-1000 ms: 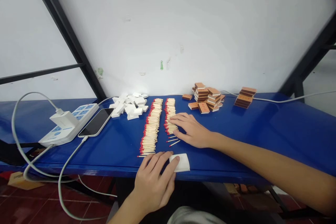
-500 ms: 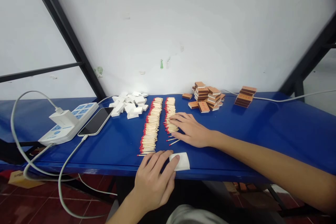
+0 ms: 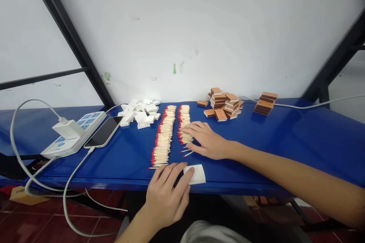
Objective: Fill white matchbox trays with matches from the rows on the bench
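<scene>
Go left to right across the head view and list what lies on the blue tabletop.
Power strip, smartphone, white matchbox tray pile, longer match row, shorter match row, large matchbox pile, separate brown matchbox stack.

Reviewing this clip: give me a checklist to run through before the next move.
1. Left hand at the near white tray: ok, a finger overlaps it.
2. Right hand at the right match row: ok.
3. Right hand's grip on matches: cannot tell, fingers hide it.
4. Red heads facing one way: ok, leftward.
5. Right row tidy: not ok, loose matches at its near end.
6. Phone apart from matches: ok.
</scene>
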The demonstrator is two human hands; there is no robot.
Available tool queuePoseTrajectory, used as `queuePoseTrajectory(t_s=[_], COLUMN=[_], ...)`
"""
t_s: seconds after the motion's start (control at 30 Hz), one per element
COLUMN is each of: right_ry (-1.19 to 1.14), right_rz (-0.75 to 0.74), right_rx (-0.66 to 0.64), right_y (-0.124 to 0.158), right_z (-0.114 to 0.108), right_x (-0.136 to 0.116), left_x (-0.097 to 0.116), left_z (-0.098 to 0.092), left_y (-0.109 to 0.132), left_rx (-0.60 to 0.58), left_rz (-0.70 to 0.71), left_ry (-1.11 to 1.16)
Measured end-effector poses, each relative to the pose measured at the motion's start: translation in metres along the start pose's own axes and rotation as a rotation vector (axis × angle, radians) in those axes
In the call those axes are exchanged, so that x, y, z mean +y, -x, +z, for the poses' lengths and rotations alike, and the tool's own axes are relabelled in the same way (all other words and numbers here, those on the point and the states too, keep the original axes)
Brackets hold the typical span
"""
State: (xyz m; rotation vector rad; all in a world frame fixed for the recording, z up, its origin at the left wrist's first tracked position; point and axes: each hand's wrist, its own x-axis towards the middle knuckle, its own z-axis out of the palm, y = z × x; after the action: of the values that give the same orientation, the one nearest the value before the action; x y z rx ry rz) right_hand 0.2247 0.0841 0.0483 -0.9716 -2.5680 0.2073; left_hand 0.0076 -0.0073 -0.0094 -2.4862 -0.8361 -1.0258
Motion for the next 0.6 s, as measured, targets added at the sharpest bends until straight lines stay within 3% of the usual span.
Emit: queuePoseTrajectory(t_s=[0.6], right_ry=[-0.025], right_rz=[0.052], right_rx=[0.161], right_y=[0.0020], right_z=[0.0046], right_x=[0.0062], left_x=[-0.0005], left_z=[-0.0006], left_y=[-0.0015], left_rx=[-0.003], left_rz=[0.003], left_ry=[-0.009])
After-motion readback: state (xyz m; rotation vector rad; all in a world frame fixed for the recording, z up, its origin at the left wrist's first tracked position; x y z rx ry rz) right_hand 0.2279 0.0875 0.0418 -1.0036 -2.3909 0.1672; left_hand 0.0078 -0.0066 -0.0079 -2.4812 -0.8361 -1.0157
